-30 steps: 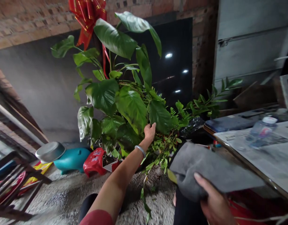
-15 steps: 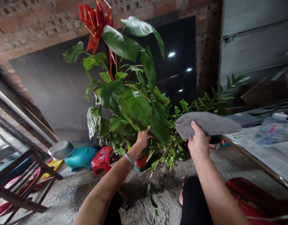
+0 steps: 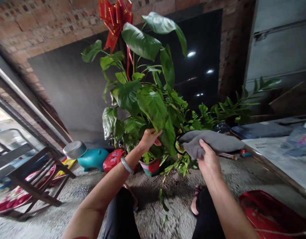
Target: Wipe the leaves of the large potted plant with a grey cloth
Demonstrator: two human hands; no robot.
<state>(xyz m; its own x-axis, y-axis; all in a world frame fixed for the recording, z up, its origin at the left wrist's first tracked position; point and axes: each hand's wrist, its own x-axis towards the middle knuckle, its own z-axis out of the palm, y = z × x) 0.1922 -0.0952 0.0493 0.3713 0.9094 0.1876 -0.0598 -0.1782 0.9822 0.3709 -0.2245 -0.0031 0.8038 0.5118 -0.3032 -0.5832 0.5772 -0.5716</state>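
Observation:
A tall potted plant [image 3: 140,43] with broad glossy leaves stands in front of me. My left hand [image 3: 150,139], a pale bangle on its wrist, pinches the lower tip of a large green leaf [image 3: 153,106]. In my right hand [image 3: 209,156] is a folded grey cloth [image 3: 215,141], thumb on top and the other fingers hidden beneath. The cloth's left end has a dark edge with something yellowish by it, close to a lower leaf [image 3: 169,136]; whether they touch I cannot tell. Below the foliage shows a red and green pot [image 3: 151,167].
A red bow [image 3: 116,23] tops the plant. At left are a wooden chair [image 3: 35,179], a teal animal-shaped stool [image 3: 93,157] with a metal bowl [image 3: 75,150], and a red stool [image 3: 114,160]. A table [image 3: 272,149] with a plastic bottle [image 3: 298,139] borders the right side.
My left hand has closed on the leaf's tip, which it was beneath before. The cloth has come slightly lower and nearer the leaves. The view has shifted, so the plant sits further right.

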